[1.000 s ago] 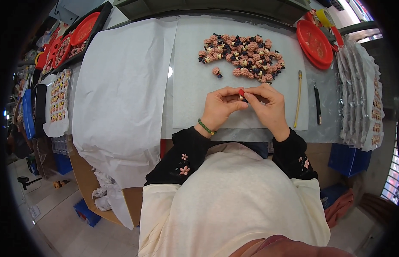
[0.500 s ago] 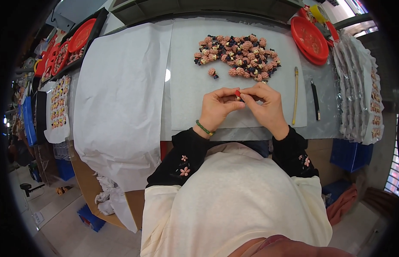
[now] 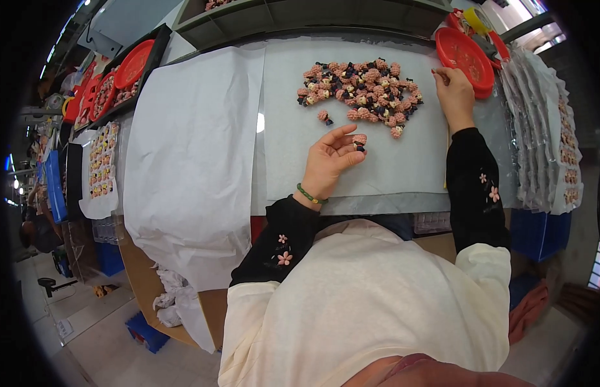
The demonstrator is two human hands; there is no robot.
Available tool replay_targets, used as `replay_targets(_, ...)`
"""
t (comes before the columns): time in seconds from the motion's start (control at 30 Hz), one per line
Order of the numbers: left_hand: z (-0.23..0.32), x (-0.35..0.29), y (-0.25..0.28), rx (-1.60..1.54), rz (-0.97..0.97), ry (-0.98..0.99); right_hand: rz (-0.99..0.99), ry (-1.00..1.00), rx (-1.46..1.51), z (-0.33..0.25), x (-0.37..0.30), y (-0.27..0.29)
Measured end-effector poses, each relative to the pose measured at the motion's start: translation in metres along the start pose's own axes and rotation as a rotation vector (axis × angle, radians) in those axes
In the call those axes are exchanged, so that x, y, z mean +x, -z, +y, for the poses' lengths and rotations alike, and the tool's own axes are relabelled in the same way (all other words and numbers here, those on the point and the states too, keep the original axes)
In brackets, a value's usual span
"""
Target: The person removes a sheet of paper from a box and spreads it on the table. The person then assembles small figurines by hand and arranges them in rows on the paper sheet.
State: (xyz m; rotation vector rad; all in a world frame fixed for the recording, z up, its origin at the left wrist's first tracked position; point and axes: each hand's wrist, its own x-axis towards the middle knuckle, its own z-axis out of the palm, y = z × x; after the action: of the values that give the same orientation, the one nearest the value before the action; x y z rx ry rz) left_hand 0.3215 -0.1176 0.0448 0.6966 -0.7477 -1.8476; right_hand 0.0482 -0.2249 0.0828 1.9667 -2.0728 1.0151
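Note:
Between the thumb and fingers of my left hand (image 3: 328, 164) is a small figurine (image 3: 359, 142) with bumpy pink hair, a pale face and a dark body. My right hand (image 3: 456, 97) is raised at the far right, its fingers bent beside a red dish (image 3: 464, 55). A tiny red spot shows at its fingertips; whether that is a held piece or part of a finger, I cannot tell. Beyond my left hand, a heap of similar figurines (image 3: 371, 87) lies on a white sheet (image 3: 300, 168), with a single figurine (image 3: 324, 117) apart from it.
White paper (image 3: 190, 148) covers the left side of the table. A grey crate (image 3: 313, 19) stands along the back. Stacked clear trays (image 3: 538, 129) fill the right edge. At the left are another red dish (image 3: 134, 63) and a tray of small painted pieces (image 3: 102, 164).
Both hands were together around a small piece at the front of the sheet. My right hand has moved away to the far right, by the red dish; the left stays, holding the figurine.

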Motion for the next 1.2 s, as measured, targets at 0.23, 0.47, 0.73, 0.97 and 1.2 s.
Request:
replay_targets(0.23,-0.006,0.000,0.003,0.009,-0.012,0.010,-0.034,0.243,-0.256,0.012,-0.001,-0.012)
replay_targets(0.47,-0.003,0.001,0.000,0.003,0.040,0.016,-0.320,0.116,0.574,-0.077,-0.068,0.034)
replay_targets(0.73,0.000,0.002,-0.002,0.231,0.075,-0.102,-0.435,0.012,0.881,-0.113,-0.119,0.027)
replay_targets(0.97,-0.008,-0.001,-0.002,0.087,0.021,-0.086,-0.342,0.034,0.876,-0.119,-0.128,0.027)
replay_targets(1.2,-0.005,-0.008,-0.001,0.078,0.063,-0.121,-0.289,0.009,0.858,-0.131,-0.132,0.029)
